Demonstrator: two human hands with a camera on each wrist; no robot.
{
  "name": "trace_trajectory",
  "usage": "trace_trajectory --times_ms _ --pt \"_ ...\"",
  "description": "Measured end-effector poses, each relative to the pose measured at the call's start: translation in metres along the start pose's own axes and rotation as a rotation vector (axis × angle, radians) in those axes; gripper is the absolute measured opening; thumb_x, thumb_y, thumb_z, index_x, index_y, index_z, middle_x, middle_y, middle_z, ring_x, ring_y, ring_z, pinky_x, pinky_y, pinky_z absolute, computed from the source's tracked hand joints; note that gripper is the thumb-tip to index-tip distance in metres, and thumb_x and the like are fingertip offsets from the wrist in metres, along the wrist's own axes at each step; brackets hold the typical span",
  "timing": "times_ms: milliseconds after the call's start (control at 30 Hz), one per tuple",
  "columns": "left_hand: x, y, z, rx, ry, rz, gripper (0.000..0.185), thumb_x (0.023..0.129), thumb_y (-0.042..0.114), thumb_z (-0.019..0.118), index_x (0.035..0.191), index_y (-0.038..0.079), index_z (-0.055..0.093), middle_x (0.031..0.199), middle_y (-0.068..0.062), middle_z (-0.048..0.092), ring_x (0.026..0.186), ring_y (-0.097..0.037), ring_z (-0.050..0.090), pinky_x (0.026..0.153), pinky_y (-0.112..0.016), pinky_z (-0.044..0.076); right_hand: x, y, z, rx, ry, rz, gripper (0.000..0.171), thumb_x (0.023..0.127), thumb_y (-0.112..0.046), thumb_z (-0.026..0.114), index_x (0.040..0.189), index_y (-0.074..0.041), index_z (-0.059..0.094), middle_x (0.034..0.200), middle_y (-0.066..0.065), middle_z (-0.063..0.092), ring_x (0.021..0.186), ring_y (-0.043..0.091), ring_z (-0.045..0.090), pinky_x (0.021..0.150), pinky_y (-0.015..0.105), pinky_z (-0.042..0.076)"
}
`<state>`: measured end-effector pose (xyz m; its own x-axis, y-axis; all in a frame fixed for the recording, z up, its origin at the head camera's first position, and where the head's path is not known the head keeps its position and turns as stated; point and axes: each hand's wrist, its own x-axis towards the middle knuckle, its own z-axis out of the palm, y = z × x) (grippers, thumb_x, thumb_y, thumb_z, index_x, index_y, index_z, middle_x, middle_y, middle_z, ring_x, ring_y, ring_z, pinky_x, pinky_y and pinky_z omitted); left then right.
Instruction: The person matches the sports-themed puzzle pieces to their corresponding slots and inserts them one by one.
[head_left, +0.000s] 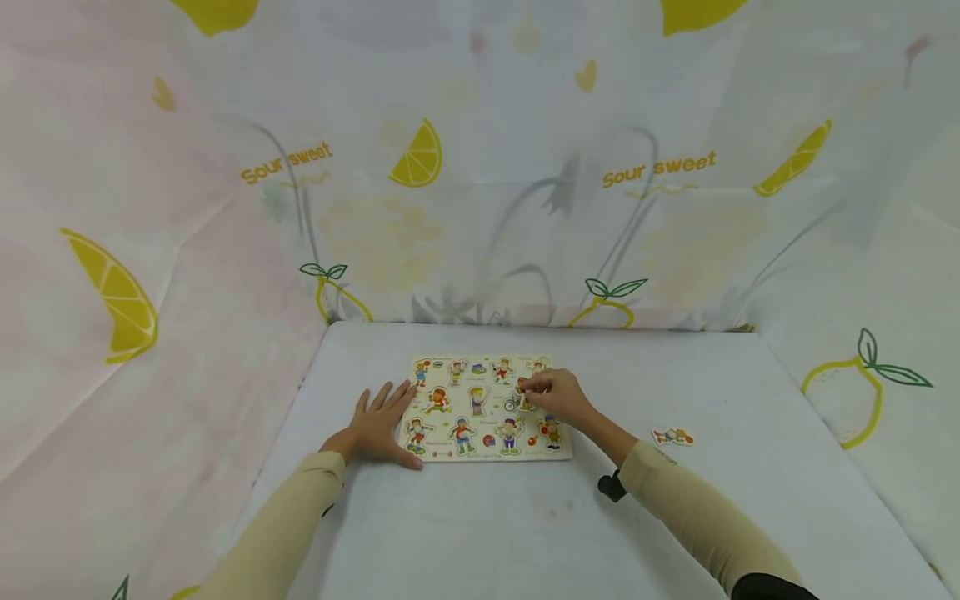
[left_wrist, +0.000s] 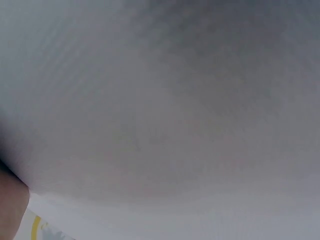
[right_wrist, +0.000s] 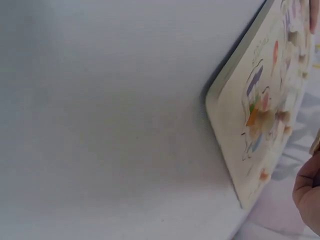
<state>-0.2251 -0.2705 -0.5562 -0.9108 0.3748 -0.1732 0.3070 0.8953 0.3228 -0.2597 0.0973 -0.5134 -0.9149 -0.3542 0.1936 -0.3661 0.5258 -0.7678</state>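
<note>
A cream wooden puzzle board (head_left: 438, 458) with several printed sports figures lies flat on the white table. Spread out with straight fingers, my left hand (head_left: 377, 427) rests at its left edge. Over the board's right part, my right hand (head_left: 555, 393) pinches a cyclist puzzle piece (head_left: 516, 402) between thumb and fingers. The right wrist view shows the board's corner (right_wrist: 220, 102), knobs on its pieces, and part of my right hand (right_wrist: 309, 195) holding a thin edge of the piece. Only a sliver of my left hand (left_wrist: 11, 207) shows in the left wrist view.
One loose puzzle piece (head_left: 672, 436) lies on the white table (head_left: 465, 533) right of the board, beyond my right forearm. A lemon-printed cloth (head_left: 480, 233) hangs behind the table and along both sides. A small black device (head_left: 611, 487) is at my right wrist.
</note>
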Motion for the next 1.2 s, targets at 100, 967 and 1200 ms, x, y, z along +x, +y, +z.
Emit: trace_trajectory --times_ms 100,967,1200 --pt "0.003 -0.005 0.005 0.018 0.006 -0.004 0.149 0.048 0.090 0.069 0.161 0.016 0.005 0.168 -0.006 -0.001 0.154 -0.038 -0.006 0.117 -0.064 -0.012 0.008 -0.007 0.011 0.017 -0.025 0.012 0.014 0.087 -0.006 0.071 0.097 -0.006 0.080 0.092 0.008 0.074 0.062 0.009 0.049 0.052 0.021 0.040" --pt "-0.007 0.001 -0.008 0.000 -0.037 -0.018 0.147 0.052 0.088 0.071 0.160 0.012 0.004 0.168 -0.009 -0.001 0.153 -0.040 -0.006 0.116 -0.065 -0.012 0.058 -0.078 0.105 -0.082 -0.136 0.107 0.019 0.084 -0.004 0.068 0.098 -0.008 0.080 0.104 0.008 0.076 0.083 0.020 0.070 0.061 0.023 0.051" --pt "0.001 -0.003 -0.002 0.035 -0.044 -0.012 0.148 0.051 0.091 0.066 0.160 0.017 -0.001 0.168 -0.004 -0.006 0.154 -0.036 -0.010 0.117 -0.063 -0.012 0.063 -0.074 0.123 -0.143 -0.196 0.169 0.018 0.083 -0.007 0.071 0.099 -0.009 0.080 0.103 0.007 0.076 0.090 0.021 0.070 0.069 0.028 0.057"
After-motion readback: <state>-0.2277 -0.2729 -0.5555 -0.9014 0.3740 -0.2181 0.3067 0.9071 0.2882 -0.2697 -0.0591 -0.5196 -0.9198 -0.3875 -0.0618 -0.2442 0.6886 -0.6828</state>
